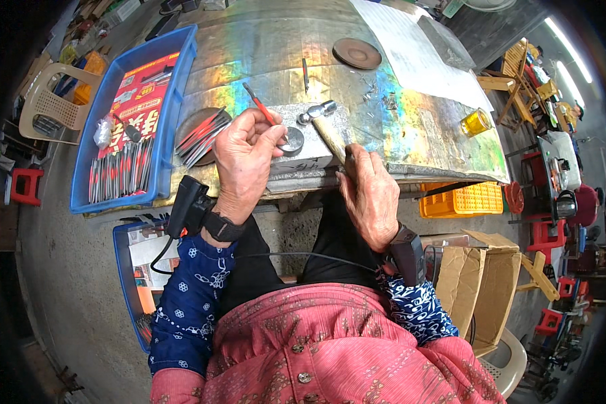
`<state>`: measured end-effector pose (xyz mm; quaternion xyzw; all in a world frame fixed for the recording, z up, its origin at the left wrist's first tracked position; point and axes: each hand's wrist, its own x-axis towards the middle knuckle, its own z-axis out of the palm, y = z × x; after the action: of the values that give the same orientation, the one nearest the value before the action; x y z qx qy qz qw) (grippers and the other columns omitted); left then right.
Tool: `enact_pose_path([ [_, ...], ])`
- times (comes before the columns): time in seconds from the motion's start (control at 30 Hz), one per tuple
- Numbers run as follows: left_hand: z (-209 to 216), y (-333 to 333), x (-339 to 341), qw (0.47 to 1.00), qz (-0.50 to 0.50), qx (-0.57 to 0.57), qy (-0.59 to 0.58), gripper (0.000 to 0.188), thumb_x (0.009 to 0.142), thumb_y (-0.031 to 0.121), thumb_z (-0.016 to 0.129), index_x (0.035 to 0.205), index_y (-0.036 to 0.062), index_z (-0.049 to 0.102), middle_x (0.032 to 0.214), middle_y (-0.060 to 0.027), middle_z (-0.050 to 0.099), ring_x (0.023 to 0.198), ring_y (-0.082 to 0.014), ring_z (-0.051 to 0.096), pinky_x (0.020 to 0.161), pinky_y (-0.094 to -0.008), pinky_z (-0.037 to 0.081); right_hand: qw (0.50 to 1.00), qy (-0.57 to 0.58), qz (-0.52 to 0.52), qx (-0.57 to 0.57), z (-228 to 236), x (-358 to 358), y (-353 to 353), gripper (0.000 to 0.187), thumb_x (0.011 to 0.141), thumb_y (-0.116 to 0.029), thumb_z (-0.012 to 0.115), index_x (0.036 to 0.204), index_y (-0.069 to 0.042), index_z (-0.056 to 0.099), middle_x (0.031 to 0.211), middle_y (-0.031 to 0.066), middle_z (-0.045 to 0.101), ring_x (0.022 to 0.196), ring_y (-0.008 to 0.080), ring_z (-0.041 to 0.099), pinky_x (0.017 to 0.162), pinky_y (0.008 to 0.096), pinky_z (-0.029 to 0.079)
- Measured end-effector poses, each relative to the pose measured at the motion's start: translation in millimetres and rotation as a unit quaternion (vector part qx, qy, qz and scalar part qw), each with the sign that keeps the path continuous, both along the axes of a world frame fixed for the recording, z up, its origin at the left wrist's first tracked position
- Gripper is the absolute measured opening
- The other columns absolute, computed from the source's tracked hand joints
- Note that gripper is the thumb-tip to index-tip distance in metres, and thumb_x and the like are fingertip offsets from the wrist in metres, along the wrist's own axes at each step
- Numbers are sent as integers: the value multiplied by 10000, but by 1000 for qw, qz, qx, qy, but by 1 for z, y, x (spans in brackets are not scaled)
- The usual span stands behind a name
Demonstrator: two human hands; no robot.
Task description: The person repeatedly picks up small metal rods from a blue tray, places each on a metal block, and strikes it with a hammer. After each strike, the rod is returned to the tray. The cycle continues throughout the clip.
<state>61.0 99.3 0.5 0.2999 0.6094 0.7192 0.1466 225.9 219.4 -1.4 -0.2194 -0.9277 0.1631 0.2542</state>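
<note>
My left hand (246, 158) pinches a slim, pointed red-and-dark tool (258, 102) between thumb and fingers, tilted over the table; its exact kind does not show. Just right of those fingers, a small round metal disc (293, 140) lies on a grey block (316, 153) at the table's near edge. My right hand (370, 195) is wrapped round the wooden handle of a hammer (328, 135), whose metal head rests over the block beyond the disc. Left of my left hand, a bundle of similar slim red-and-silver tools (200, 138) lies across a round brown dish (185, 128).
A blue tray (187, 84) with many such tools stands at the left. Beyond the block lie another slim tool (306, 75), a brown dish (357, 54) and scattered small metal pieces (387, 101). A yellow jar (476, 122) stands right; a cardboard box (461, 286) is below.
</note>
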Motion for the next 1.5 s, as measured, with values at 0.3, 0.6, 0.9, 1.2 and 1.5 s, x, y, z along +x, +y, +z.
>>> enact_pose_path([
  [0.3,1,2,5,1000,20,7,-4,87,855,-3,662,940,-4,640,821,-39,678,708,-61,627,592,-203,513,1000,3,0,7,-2,0,0,428,808,-50,666,1209,-31,519,951,175,569,845,375,593,713,420,493],
  [0.6,6,1,14,955,99,-74,268,103,819,-13,699,912,-27,657,789,-77,683,706,-97,651,651,-236,504,992,20,-25,121,11,-5,4,342,811,-37,610,1147,-6,557,881,172,572,759,343,597,662,422,502],
  [0.9,2,2,16,954,114,-78,266,133,808,-28,698,938,-30,670,808,-91,698,718,-123,674,644,-245,517,989,126,72,-27,95,25,-6,277,847,-70,682,1102,12,610,848,150,648,677,234,635,629,302,502],
  [1.2,4,2,16,951,118,-78,273,147,809,-21,687,956,-13,675,821,-118,699,723,-162,684,645,-264,515,984,119,136,-3,130,27,-12,282,839,-24,666,1107,52,618,918,171,668,748,218,669,701,287,521],
  [1.5,6,1,15,953,113,-71,271,151,797,-24,691,947,-25,675,836,-141,702,744,-208,699,653,-285,521,989,48,128,-49,133,20,-11,257,881,-73,644,1115,28,619,788,193,623,658,272,630,636,332,508],
])
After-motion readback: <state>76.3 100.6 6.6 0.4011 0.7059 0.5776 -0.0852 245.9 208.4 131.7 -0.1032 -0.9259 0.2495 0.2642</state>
